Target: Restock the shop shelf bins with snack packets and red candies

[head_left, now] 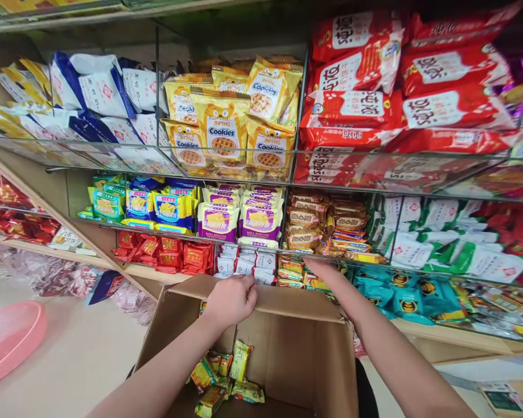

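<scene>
My left hand point(232, 299) is curled over the far flap of an open cardboard box point(296, 303), fingers closed on its edge. Inside the box, several small yellow-green snack packets point(241, 361) lie loose toward the left. My right hand point(321, 270) reaches past the flap to the lower shelf, among small yellow and green packets point(291, 270). Its fingers are hidden there beneath the glass ledge, so any hold on a packet does not show. Just above it are brown-wrapped snack bars point(304, 223).
Glass dividers split the shelves. Yellow cookie bags point(224, 128) and red bags point(353, 107) fill the upper shelf. Purple soda biscuit packs point(218, 220) stand below. Teal packets point(403, 296) lie right of my right hand. A pink basket point(13, 339) is at the left.
</scene>
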